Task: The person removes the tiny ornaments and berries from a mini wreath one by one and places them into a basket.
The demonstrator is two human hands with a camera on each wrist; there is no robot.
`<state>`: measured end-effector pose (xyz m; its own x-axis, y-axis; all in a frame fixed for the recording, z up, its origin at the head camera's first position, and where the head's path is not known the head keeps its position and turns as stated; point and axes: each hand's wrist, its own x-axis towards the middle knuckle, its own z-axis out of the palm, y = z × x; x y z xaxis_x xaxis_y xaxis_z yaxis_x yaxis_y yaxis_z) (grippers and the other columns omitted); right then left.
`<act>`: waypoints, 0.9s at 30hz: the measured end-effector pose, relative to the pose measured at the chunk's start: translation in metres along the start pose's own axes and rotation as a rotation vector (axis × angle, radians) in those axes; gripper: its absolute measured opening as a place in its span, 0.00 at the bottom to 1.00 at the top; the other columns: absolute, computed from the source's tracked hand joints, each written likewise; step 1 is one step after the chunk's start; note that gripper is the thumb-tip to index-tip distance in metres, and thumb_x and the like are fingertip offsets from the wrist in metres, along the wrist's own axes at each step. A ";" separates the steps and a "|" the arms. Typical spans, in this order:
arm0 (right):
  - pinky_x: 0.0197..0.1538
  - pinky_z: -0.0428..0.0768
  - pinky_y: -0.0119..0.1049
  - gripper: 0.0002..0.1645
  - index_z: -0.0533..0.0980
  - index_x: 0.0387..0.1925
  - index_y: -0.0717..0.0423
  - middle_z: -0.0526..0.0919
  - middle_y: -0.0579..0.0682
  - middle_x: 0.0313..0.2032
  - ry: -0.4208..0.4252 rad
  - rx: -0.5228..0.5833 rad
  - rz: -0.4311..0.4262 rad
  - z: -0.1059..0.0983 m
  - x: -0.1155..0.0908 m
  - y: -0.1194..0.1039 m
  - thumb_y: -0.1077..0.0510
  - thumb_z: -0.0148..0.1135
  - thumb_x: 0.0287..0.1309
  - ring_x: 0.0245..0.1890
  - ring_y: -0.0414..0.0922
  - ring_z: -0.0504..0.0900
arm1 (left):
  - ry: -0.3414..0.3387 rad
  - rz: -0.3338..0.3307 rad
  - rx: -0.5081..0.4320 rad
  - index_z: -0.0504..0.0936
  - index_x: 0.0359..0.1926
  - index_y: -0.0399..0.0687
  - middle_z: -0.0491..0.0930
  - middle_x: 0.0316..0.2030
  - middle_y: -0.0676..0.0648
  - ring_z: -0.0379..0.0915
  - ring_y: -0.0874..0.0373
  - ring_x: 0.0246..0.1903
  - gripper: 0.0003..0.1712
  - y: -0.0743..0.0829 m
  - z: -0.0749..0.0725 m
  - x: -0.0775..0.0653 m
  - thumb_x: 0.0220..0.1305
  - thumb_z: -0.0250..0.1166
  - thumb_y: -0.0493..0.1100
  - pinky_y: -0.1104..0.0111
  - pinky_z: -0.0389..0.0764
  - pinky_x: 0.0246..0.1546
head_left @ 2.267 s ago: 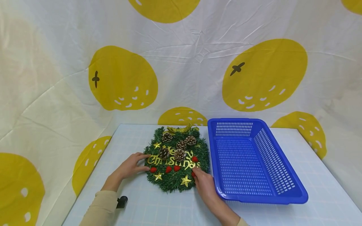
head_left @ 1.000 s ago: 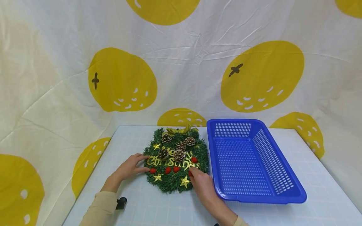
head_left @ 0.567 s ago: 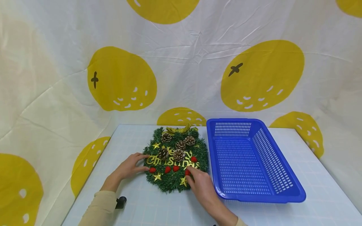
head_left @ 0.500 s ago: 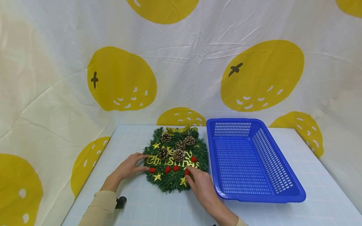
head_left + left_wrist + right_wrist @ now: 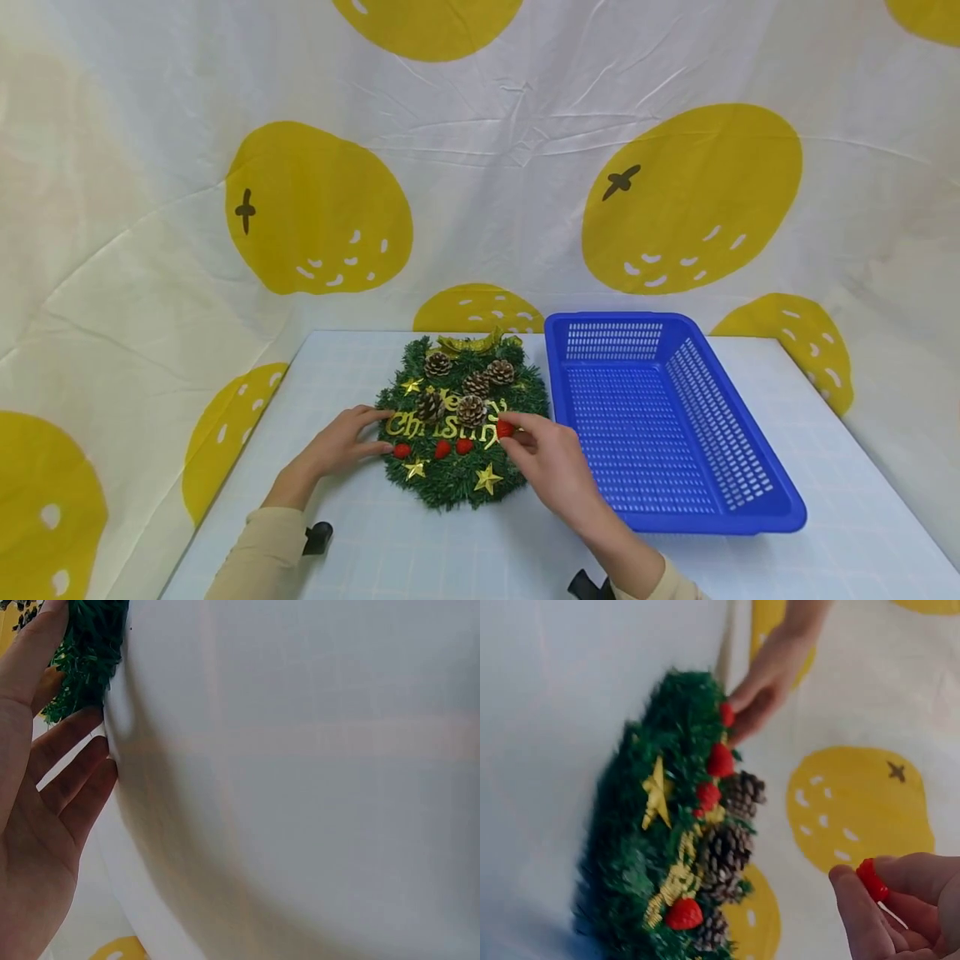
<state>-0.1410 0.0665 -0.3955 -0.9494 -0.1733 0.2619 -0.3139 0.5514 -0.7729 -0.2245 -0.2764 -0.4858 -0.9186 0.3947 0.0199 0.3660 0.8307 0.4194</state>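
A green Christmas wreath (image 5: 450,487) lies on the table, bearing pine cones (image 5: 471,411), gold lettering, gold stars (image 5: 487,479) and several red strawberry ornaments (image 5: 442,449). At its left edge rests my left hand (image 5: 341,442), thumb and index finger touching the greenery (image 5: 90,656). The other fingers of that hand stretch down beside the table surface in the left wrist view. Between thumb and index finger, my right hand (image 5: 555,462) pinches one red strawberry ornament (image 5: 871,880) above the wreath's right part. Another strawberry ornament (image 5: 683,913) shows on the wreath in the right wrist view.
A blue plastic basket (image 5: 757,523) with slotted walls stands right of the wreath, close behind my right hand. A pale checked cloth (image 5: 405,550) covers the table. A white curtain with yellow fruit prints (image 5: 322,208) hangs behind and at the sides.
My right hand reached the strawberry ornament at the wreath's lower right, pinched it and lifted it off upward. My left hand stayed at the left edge.
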 end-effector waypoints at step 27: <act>0.49 0.77 0.50 0.22 0.74 0.53 0.60 0.81 0.59 0.46 0.077 -0.227 0.084 -0.110 0.110 0.064 0.54 0.60 0.59 0.47 0.55 0.80 | 0.001 0.000 0.002 0.71 0.61 0.54 0.70 0.56 0.40 0.65 0.41 0.56 0.37 0.000 -0.001 -0.001 0.53 0.61 0.65 0.45 0.67 0.54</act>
<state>-0.2640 0.1725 -0.3528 -0.9656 -0.0618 0.2524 -0.2158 0.7320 -0.6462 -0.2235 -0.2770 -0.4845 -0.9188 0.3940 0.0211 0.3662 0.8316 0.4174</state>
